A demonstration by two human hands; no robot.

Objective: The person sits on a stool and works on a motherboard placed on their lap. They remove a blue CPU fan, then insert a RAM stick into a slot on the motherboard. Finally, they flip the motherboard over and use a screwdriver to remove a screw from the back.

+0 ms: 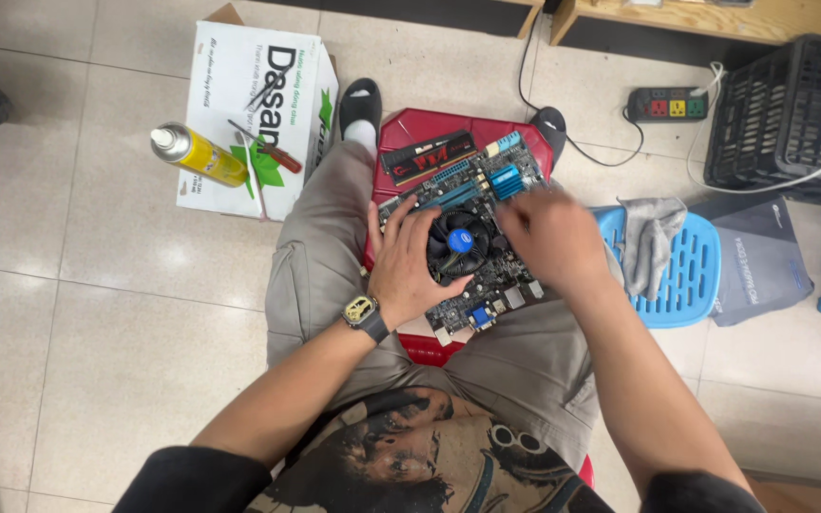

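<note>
A computer motherboard (486, 180) with blue slots lies on a red plastic stool (420, 128) between my knees. My left hand (403, 266) rests on its left side, fingers curled against the round black cooler fan (460, 242) with a blue centre. My right hand (548, 237), blurred by motion, hovers over the board's right side, fingers bent down toward it; whether it holds anything is unclear. A black memory stick (428, 155) with red markings lies on the stool behind the board.
A white cardboard box (239, 66) at the left carries a yellow spray can (197, 154) and a screwdriver (268, 147). A blue plastic stool (691, 275) with a grey cloth (648, 237) stands at the right, beside a grey bag, a power strip (667, 104) and a black crate (791, 114).
</note>
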